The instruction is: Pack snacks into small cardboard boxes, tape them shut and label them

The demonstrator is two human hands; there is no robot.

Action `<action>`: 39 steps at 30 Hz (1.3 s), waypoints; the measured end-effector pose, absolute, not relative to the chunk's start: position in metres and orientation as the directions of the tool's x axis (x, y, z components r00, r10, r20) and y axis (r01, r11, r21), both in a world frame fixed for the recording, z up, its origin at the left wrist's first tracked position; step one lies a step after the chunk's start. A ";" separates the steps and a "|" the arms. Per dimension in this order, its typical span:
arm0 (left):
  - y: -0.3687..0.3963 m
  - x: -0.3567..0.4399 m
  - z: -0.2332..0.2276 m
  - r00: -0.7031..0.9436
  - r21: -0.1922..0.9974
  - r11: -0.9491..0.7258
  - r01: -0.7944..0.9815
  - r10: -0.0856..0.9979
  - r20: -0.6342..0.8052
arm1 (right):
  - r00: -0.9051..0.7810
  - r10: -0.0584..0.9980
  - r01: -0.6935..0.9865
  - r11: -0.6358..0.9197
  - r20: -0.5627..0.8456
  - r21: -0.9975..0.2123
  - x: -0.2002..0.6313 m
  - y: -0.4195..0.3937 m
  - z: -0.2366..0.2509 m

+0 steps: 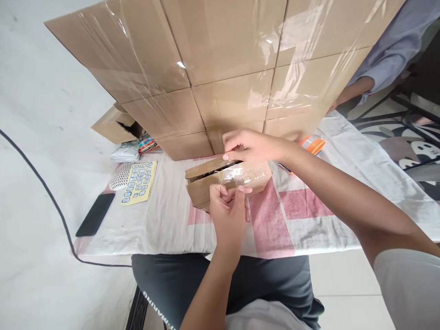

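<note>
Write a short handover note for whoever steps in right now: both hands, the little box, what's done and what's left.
Left hand: grip on the box's near side, pressing tape down.
Right hand: fingers on the top flap at the far edge.
Box: on the cloth, before the wrapped carton stack.
Done: clear tape across the right part.
Left: the left end of the flap still gapes; tape it.
Phone and sticker sheet lie to the left.

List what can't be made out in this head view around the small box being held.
- Contents of the small cardboard box: hidden by its flaps and glossy tape.
- Orange object: mostly behind the right hand and forearm.
- Sticker sheet print: too small.
- Co-worker's sleeve: hand hidden behind the taped box stack.
- Left hand: fingertips pinch the tape, hiding its end.
</note>
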State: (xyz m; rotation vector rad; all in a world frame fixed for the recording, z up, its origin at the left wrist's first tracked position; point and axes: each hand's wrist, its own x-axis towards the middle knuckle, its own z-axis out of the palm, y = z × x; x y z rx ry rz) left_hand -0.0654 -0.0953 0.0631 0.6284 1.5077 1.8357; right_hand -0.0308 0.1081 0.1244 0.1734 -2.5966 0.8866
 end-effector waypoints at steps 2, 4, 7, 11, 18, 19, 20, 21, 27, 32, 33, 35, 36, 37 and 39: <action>-0.094 -0.062 0.062 -0.690 0.983 -0.090 -0.163 0.722 -0.048 | -0.921 0.022 -0.224 0.788 0.389 -0.573 -0.033 0.110 0.116; -0.094 -0.059 0.059 -0.716 0.991 -0.065 -0.112 0.697 -0.035 | -0.929 0.034 -0.200 0.792 0.369 -0.576 -0.034 0.112 0.107; -0.094 -0.059 0.056 -0.740 1.000 -0.003 0.010 0.672 0.009 | -0.932 0.053 -0.170 0.810 0.359 -0.561 -0.035 0.112 0.096; -0.095 -0.066 0.053 -0.749 0.989 0.084 0.120 0.661 0.035 | -0.919 0.070 -0.159 0.836 0.389 -0.525 -0.036 0.111 0.087; -0.095 -0.069 0.056 -0.744 0.905 0.236 0.354 0.657 0.120 | -0.918 0.170 -0.030 0.871 0.358 -0.491 -0.037 0.107 0.084; -0.095 -0.069 0.057 -0.743 0.890 0.251 0.380 0.657 0.132 | -0.921 0.175 -0.015 0.877 0.349 -0.479 -0.037 0.106 0.084; -0.095 -0.069 0.057 -0.740 0.877 0.267 0.400 0.658 0.138 | -0.923 0.178 -0.003 0.884 0.342 -0.468 -0.037 0.104 0.085; -0.095 -0.069 0.056 -0.736 0.864 0.283 0.418 0.663 0.139 | -0.925 0.182 0.009 0.888 0.334 -0.460 -0.037 0.103 0.085; -0.103 -0.073 0.045 -0.684 0.704 0.381 0.600 0.700 0.204 | -0.919 0.247 0.103 0.904 0.309 -0.415 -0.036 0.099 0.088; -0.112 -0.072 0.038 -0.342 0.260 0.227 0.938 0.711 0.615 | -0.831 0.449 0.356 0.883 0.328 -0.307 -0.034 0.095 0.091; -0.113 -0.073 0.037 -0.265 0.178 0.197 0.964 0.740 0.619 | -0.805 0.517 0.422 0.844 0.291 -0.332 -0.033 0.095 0.092; -0.114 -0.077 0.035 -0.187 0.092 0.165 0.982 0.793 0.580 | -0.757 0.638 0.539 0.731 0.140 -0.418 -0.033 0.094 0.094; -0.114 -0.080 0.033 -0.173 0.077 0.157 0.985 0.807 0.565 | -0.736 0.674 0.583 0.675 0.057 -0.453 -0.033 0.093 0.095; -0.115 -0.083 0.032 -0.168 0.071 0.155 0.985 0.815 0.554 | -0.720 0.694 0.615 0.632 -0.010 -0.471 -0.033 0.092 0.096; -0.115 -0.087 0.031 -0.158 0.062 0.148 0.987 0.829 0.537 | -0.706 0.706 0.642 0.607 -0.053 -0.468 -0.034 0.091 0.098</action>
